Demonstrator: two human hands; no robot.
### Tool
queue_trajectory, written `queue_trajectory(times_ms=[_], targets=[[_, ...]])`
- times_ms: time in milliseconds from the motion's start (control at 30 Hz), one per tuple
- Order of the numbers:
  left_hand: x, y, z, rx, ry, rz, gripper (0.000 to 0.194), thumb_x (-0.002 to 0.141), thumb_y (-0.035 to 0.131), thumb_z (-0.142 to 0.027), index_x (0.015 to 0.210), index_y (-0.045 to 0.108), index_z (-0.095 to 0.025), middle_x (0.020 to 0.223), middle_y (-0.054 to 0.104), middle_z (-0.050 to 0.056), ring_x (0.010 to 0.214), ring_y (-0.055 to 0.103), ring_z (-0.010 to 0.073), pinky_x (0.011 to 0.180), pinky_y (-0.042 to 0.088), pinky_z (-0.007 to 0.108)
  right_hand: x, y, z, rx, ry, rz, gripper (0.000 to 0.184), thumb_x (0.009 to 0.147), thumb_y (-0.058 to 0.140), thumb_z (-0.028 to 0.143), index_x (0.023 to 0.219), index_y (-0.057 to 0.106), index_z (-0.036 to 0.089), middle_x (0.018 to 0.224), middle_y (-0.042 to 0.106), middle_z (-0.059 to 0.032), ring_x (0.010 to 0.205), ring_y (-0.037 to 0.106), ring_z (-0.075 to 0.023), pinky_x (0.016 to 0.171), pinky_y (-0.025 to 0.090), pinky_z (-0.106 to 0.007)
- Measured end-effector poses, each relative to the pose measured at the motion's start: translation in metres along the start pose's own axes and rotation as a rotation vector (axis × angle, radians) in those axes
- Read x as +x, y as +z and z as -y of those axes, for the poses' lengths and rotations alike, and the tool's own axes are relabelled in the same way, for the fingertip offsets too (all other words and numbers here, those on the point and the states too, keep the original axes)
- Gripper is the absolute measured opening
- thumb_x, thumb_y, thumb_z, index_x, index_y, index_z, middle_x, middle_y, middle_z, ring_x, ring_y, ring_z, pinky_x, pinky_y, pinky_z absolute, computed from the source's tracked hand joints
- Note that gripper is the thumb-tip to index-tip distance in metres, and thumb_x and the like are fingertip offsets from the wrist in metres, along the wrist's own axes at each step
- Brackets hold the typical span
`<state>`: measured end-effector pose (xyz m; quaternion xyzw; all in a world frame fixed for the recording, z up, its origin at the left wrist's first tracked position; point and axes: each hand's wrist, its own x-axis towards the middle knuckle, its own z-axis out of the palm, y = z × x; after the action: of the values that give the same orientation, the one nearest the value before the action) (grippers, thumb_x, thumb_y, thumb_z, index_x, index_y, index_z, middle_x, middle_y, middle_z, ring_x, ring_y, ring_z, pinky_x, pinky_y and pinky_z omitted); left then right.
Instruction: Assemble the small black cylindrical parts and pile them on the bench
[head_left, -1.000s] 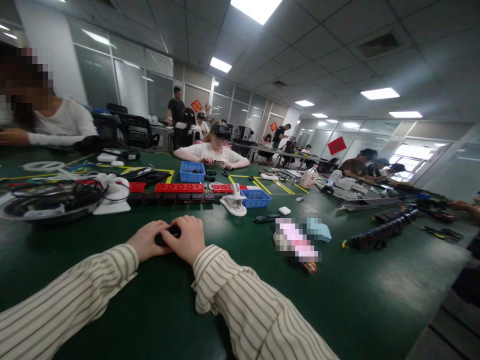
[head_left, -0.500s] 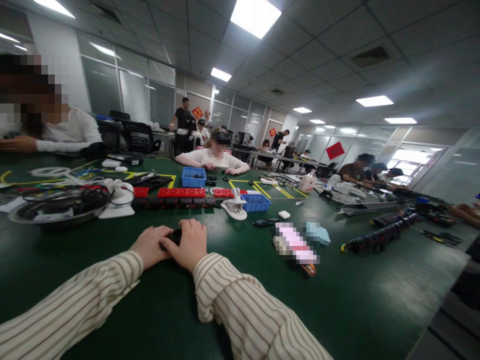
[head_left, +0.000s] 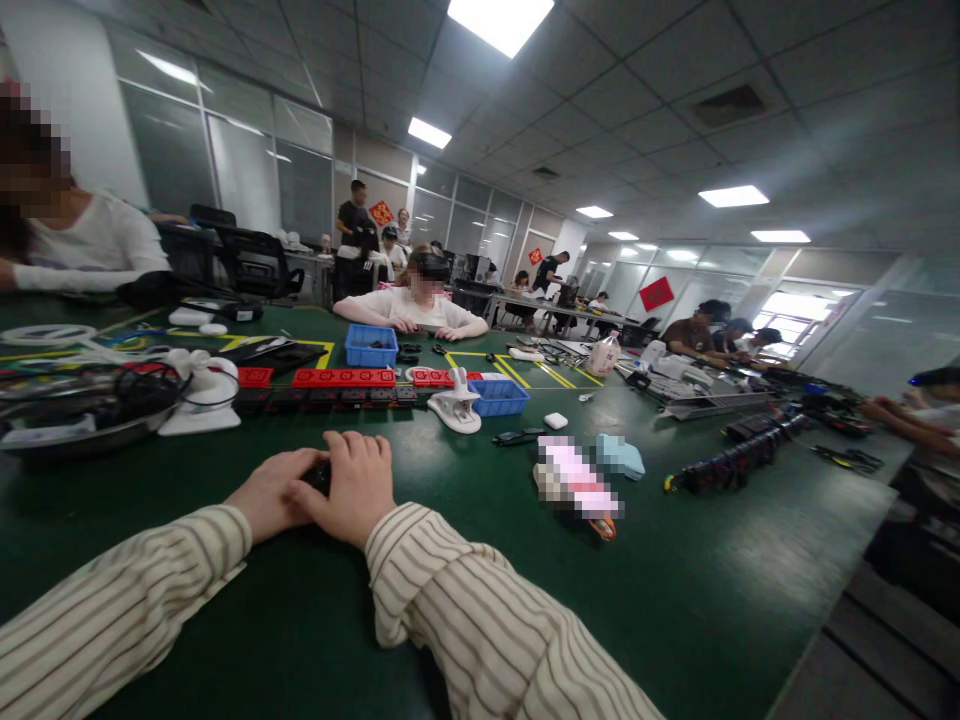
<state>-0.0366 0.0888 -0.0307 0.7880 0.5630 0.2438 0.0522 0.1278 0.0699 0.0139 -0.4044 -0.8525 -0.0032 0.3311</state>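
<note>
My left hand (head_left: 271, 492) and my right hand (head_left: 354, 490) meet over the green tabletop, fingers curled. Between them is a small black object (head_left: 321, 477), mostly covered by my fingers, so its kind does not show. Both hands are closed around it. Just beyond them lies a row of red and black socket strips (head_left: 343, 379). To the right of that row stands a white clip-like stand (head_left: 454, 405), beside a blue bin (head_left: 501, 397).
A metal bowl with cables (head_left: 90, 440) and a white device (head_left: 199, 395) stand at left. Another blue bin (head_left: 371, 345) sits farther back. To the right lie a white case (head_left: 556, 421), a light-blue pouch (head_left: 621, 456) and a black cable bundle (head_left: 739, 455). A person (head_left: 412, 300) sits opposite.
The camera view has turned slightly, so the whole scene sits farther left. My hands remain together around the black object, which shows a little less than before.
</note>
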Motion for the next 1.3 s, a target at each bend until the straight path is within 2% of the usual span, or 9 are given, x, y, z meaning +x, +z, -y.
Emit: queue_trajectory(times_ms=[167, 400, 533, 633, 767, 933, 1067, 1200, 1300], targets=[[-0.001, -0.002, -0.002, 0.067, -0.032, 0.034, 0.046, 0.06, 0.055, -0.044, 0.097, 0.062, -0.018, 0.108, 0.062, 0.012, 0.103, 0.056, 0.0317, 0.092, 0.043, 0.041, 0.004, 0.01, -0.002, -0.069, 0.148, 0.029, 0.04, 0.081, 0.051, 0.055, 0.094, 0.053, 0.017, 0.094, 0.056, -0.0084, 0.093, 0.052, -0.024, 0.079, 0.04, -0.038], [-0.005, -0.003, 0.002, -0.002, 0.067, 0.041, 0.04, 0.064, 0.054, -0.043, 0.093, 0.066, -0.018, 0.111, 0.061, 0.011, 0.107, 0.054, 0.0293, 0.097, 0.04, 0.038, 0.005, 0.009, -0.014, 0.033, -0.135, 0.113, 0.02, 0.08, 0.054, 0.031, 0.095, 0.058, 0.018, 0.09, 0.062, -0.003, 0.087, 0.053, -0.018, 0.079, 0.042, -0.029], [-0.006, -0.002, 0.004, 0.009, 0.047, 0.051, 0.048, 0.062, 0.055, -0.041, 0.1, 0.064, -0.013, 0.109, 0.061, 0.015, 0.106, 0.054, 0.0309, 0.096, 0.041, 0.04, 0.003, 0.006, -0.014, 0.171, -0.222, 0.142, 0.034, 0.078, 0.053, 0.017, 0.112, 0.051, 0.014, 0.105, 0.061, -0.0047, 0.096, 0.053, -0.0154, 0.088, 0.04, -0.025], [-0.004, 0.0, 0.002, 0.037, 0.026, 0.044, 0.049, 0.06, 0.056, -0.036, 0.102, 0.061, -0.012, 0.105, 0.062, 0.016, 0.101, 0.057, 0.0305, 0.094, 0.042, 0.04, 0.002, 0.005, -0.011, 0.251, -0.232, 0.12, 0.039, 0.082, 0.054, 0.021, 0.119, 0.046, 0.012, 0.117, 0.055, -0.0073, 0.108, 0.048, -0.0146, 0.096, 0.037, -0.024], [-0.002, -0.001, -0.006, -0.008, 0.071, 0.027, 0.038, 0.065, 0.051, -0.035, 0.096, 0.062, -0.016, 0.104, 0.063, 0.013, 0.104, 0.055, 0.0289, 0.096, 0.04, 0.04, 0.002, 0.008, -0.007, 0.206, -0.1, 0.051, 0.047, 0.084, 0.053, 0.042, 0.121, 0.044, 0.014, 0.117, 0.052, -0.0086, 0.108, 0.048, -0.019, 0.094, 0.039, -0.032], [-0.001, -0.004, -0.007, -0.077, 0.037, 0.016, 0.044, 0.058, 0.055, -0.035, 0.095, 0.065, -0.013, 0.106, 0.062, 0.013, 0.105, 0.055, 0.0309, 0.097, 0.04, 0.039, 0.003, 0.015, -0.006, 0.053, 0.139, 0.021, 0.048, 0.07, 0.064, 0.055, 0.096, 0.053, 0.016, 0.095, 0.056, -0.0071, 0.091, 0.051, -0.0232, 0.078, 0.044, -0.037], [-0.002, -0.005, -0.001, -0.113, 0.051, 0.017, 0.04, 0.056, 0.054, -0.036, 0.09, 0.067, -0.019, 0.11, 0.062, 0.01, 0.107, 0.054, 0.0316, 0.098, 0.039, 0.04, 0.004, 0.014, -0.01, 0.062, -0.002, 0.065, 0.034, 0.073, 0.064, 0.043, 0.094, 0.054, 0.018, 0.091, 0.058, -0.0043, 0.088, 0.052, -0.0201, 0.077, 0.042, -0.033], [-0.005, -0.002, 0.005, -0.015, 0.026, 0.024, 0.05, 0.058, 0.054, -0.04, 0.104, 0.062, -0.02, 0.116, 0.06, 0.012, 0.113, 0.05, 0.0341, 0.103, 0.026, 0.055, 0.004, 0.009, -0.013, 0.129, -0.194, 0.125, 0.023, 0.073, 0.062, 0.024, 0.094, 0.056, 0.018, 0.092, 0.06, -0.0021, 0.091, 0.052, -0.0173, 0.082, 0.04, -0.029], [-0.005, -0.001, 0.006, 0.05, 0.007, 0.036, 0.055, 0.058, 0.053, -0.04, 0.11, 0.059, -0.02, 0.121, 0.057, 0.013, 0.117, 0.047, 0.0348, 0.103, 0.02, 0.06, 0.003, 0.008, -0.013, 0.179, -0.248, 0.127, 0.023, 0.073, 0.061, 0.019, 0.095, 0.055, 0.019, 0.1, 0.059, -0.0019, 0.098, 0.05, -0.0164, 0.088, 0.038, -0.029]])
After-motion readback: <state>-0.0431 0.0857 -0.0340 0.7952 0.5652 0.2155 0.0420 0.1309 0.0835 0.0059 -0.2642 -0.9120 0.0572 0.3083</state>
